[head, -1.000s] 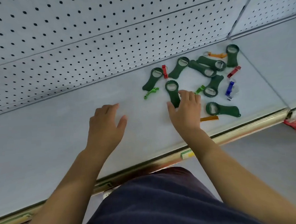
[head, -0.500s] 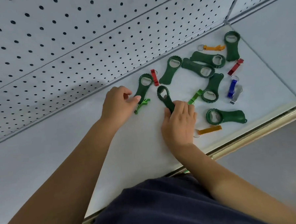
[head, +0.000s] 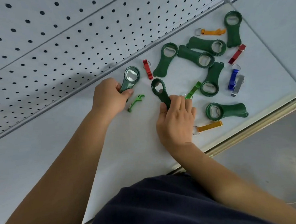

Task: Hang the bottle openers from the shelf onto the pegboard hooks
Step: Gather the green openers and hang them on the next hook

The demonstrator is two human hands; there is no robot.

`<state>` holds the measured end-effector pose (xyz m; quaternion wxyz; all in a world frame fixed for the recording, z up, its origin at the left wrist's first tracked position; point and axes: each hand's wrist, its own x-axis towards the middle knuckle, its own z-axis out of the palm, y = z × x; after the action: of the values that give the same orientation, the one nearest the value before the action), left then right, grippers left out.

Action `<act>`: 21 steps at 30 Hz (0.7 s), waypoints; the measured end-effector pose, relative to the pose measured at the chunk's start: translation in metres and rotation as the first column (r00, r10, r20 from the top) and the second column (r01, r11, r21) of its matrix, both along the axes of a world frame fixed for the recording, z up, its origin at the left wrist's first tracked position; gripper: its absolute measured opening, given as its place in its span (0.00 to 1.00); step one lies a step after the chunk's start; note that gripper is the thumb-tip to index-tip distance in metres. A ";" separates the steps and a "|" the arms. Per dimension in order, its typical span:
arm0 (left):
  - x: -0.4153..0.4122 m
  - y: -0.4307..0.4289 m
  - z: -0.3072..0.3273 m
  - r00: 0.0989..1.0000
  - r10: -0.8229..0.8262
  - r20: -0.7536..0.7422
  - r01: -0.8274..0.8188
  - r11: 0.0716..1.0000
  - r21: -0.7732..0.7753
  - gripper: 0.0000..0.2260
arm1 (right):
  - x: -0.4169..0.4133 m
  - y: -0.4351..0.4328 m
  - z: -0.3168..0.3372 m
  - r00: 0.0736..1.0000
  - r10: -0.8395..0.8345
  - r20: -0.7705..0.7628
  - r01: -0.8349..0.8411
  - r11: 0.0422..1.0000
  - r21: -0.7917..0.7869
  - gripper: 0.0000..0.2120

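**Green openers gripped in both hands on the shelf**

The left hand [head: 108, 96] is curling fingers and thumb round the handle of a dark green bottle opener [head: 131, 77], whose ring end is pointing toward the pegboard [head: 54, 39] just beyond the knuckles. The right hand [head: 176, 120] is pinching the handle of a second dark green opener [head: 160, 92], ring end pointing away from the palm. Between the two grips a light green opener [head: 135, 102] is lying just beside the left thumb. Right of the right hand, the other openers [head: 210, 79] are crowding the shelf [head: 60, 150], with an orange opener [head: 209, 126] lying near the front edge [head: 247, 129]. Plain white shelf surface is stretching away left of the left hand.
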<state>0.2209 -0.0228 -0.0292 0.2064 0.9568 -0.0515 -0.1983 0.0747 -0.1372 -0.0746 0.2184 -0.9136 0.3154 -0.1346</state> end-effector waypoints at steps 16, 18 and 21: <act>-0.103 0.106 0.109 0.962 0.239 -0.130 -0.272 0.862 -0.428 0.11 | -0.019 0.026 0.083 0.979 -0.033 0.203 -0.116 0.728 0.675 0.03; -0.119 0.123 0.121 0.959 0.257 -0.123 -0.284 0.826 -0.486 0.10 | -0.027 0.044 0.108 0.962 0.024 0.273 -0.217 0.674 0.706 0.03; -0.140 0.147 0.137 0.939 0.323 -0.115 -0.327 0.744 -0.583 0.10 | -0.036 0.068 0.137 0.925 0.106 0.364 -0.347 0.623 0.701 0.02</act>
<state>0.0810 0.1246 0.1081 0.5266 0.8372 0.0573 -0.1362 0.0386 -0.0696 0.0626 0.6362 -0.7424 0.1882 -0.0934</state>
